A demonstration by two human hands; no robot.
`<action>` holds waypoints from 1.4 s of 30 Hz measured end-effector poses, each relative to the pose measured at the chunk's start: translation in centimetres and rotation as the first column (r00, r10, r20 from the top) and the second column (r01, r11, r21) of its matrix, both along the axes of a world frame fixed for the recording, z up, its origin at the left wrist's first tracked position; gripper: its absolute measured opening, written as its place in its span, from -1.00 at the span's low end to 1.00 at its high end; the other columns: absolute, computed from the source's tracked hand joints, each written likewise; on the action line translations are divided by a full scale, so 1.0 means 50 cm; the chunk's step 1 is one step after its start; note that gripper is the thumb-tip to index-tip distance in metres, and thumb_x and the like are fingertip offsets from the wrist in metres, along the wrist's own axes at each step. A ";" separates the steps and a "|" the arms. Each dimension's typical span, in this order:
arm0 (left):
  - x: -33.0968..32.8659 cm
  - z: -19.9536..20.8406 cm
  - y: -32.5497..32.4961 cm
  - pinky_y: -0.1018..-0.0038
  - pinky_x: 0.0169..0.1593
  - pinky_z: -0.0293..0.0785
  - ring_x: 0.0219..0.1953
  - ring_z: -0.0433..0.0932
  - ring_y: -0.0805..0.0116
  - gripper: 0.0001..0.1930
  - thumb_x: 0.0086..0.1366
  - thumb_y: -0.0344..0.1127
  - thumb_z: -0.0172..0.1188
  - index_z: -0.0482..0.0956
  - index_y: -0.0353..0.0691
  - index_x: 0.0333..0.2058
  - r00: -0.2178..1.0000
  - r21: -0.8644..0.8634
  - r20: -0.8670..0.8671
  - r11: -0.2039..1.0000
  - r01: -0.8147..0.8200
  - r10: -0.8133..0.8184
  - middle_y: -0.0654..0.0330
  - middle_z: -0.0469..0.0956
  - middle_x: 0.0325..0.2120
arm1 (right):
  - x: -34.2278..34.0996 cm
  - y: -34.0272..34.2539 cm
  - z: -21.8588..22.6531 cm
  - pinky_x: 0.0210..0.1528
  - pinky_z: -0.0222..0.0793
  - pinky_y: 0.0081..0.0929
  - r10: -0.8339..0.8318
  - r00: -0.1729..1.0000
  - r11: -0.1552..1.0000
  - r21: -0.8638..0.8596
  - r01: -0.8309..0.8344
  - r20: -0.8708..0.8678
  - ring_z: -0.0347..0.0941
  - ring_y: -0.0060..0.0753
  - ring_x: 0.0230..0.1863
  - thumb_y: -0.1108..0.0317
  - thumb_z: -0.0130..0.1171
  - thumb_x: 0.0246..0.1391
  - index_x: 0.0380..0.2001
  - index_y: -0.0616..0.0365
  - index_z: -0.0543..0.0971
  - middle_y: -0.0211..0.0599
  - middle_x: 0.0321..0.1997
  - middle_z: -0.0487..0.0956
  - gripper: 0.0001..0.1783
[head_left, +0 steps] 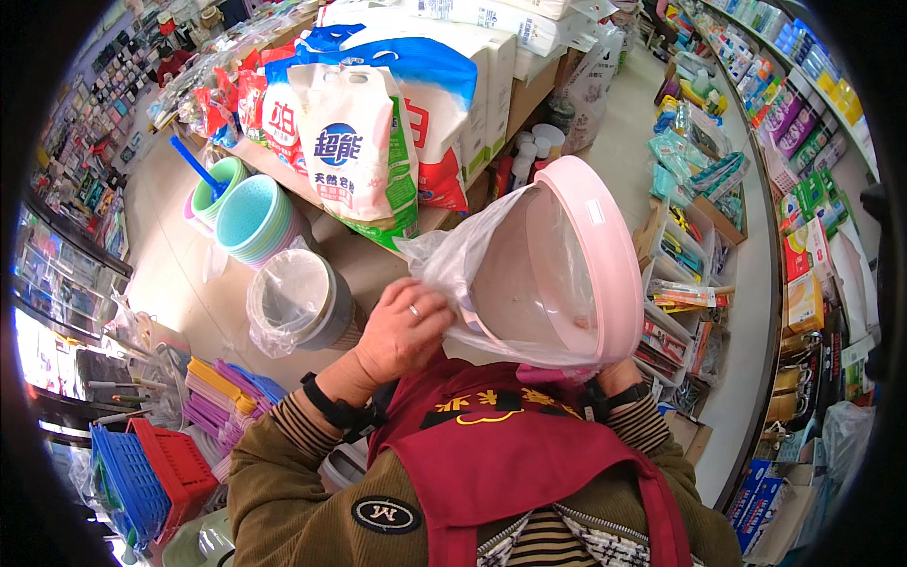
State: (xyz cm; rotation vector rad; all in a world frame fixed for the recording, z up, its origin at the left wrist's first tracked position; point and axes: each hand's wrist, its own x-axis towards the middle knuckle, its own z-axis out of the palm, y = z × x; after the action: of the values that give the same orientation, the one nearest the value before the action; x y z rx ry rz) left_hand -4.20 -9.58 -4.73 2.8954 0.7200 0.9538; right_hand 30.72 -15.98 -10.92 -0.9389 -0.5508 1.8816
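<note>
Pink plastic basin is held on edge at frame centre, rim running upper left to lower right. The bag is gripped by the left hand; the right hand is hidden beneath, grip unclear.

The basin sits inside a bag, right of the bin. Stacked tubs lie beyond the bin; baskets lie lower left.
</note>
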 end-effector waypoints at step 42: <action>-0.158 0.023 0.007 0.64 -0.61 0.21 -0.67 0.18 0.57 -0.57 0.05 -0.60 -0.05 0.41 -0.43 -0.04 0.146 -0.665 0.701 0.568 0.484 0.698 0.15 0.46 -0.46 | 0.150 0.116 -0.237 -0.04 0.45 -0.22 -0.442 0.290 0.852 0.296 0.432 0.849 0.59 -0.05 -0.13 0.01 0.09 0.23 -0.01 0.25 0.62 0.03 -0.15 0.67 -0.48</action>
State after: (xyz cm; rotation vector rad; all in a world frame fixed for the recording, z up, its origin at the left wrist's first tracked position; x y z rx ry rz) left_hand -12.09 -9.24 -3.61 0.8023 0.8448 1.6071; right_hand 38.22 -10.16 -22.79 -1.8957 -0.8010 0.7005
